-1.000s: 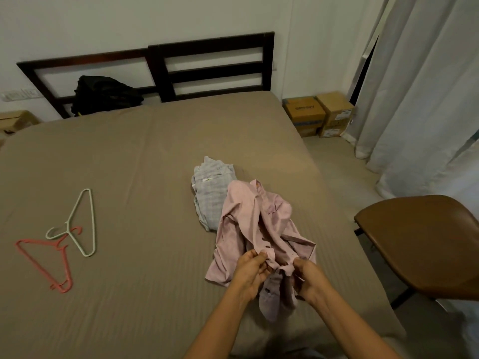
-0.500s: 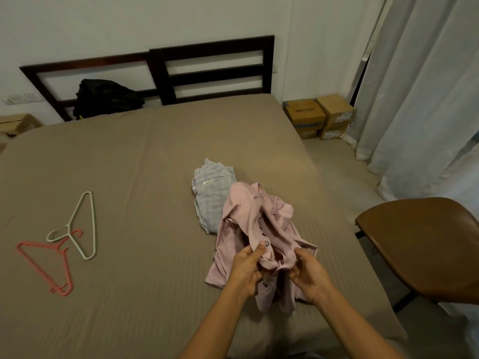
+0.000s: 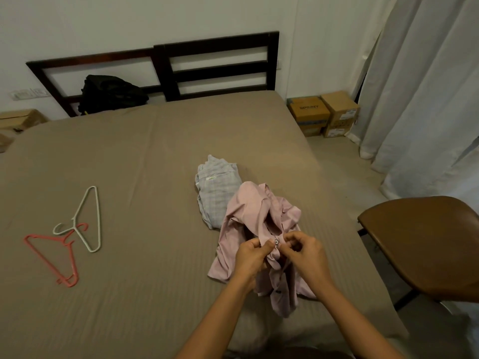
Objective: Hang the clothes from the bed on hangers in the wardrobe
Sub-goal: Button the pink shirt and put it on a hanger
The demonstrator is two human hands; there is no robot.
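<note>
Both hands have come up from the shirt's lower edge and drawn closer together, and they now meet at a button [image 3: 276, 241] on its front. Far left on the bed [image 3: 155, 177] lie two hangers: a pink hanger [image 3: 72, 263] flat on the sheet, and a white hanger [image 3: 98, 218] just beyond it, with its hook crossing the pink one's hook. Further back, a black bag [image 3: 111, 93] sits against the dark headboard [image 3: 220, 71]. Near the middle of the bed a grey checked shirt [image 3: 217, 193] lies folded, and the pink shirt [image 3: 248, 211] lies crumpled over its right edge, trailing toward the person. The left hand [image 3: 252, 260] pinches the pink fabric just left of the button between thumb and curled fingers. The right hand [image 3: 304, 252] pinches the cloth on the button's other side, fingers bent in tight. That part of the shirt is gathered up between the two hands while the rest lies on the sheet. To the right, cardboard boxes [image 3: 324, 112] stand on the floor by the wall, a brown chair [image 3: 425, 244] is beside the bed, and a pale curtain [image 3: 427, 86] hangs behind.
</note>
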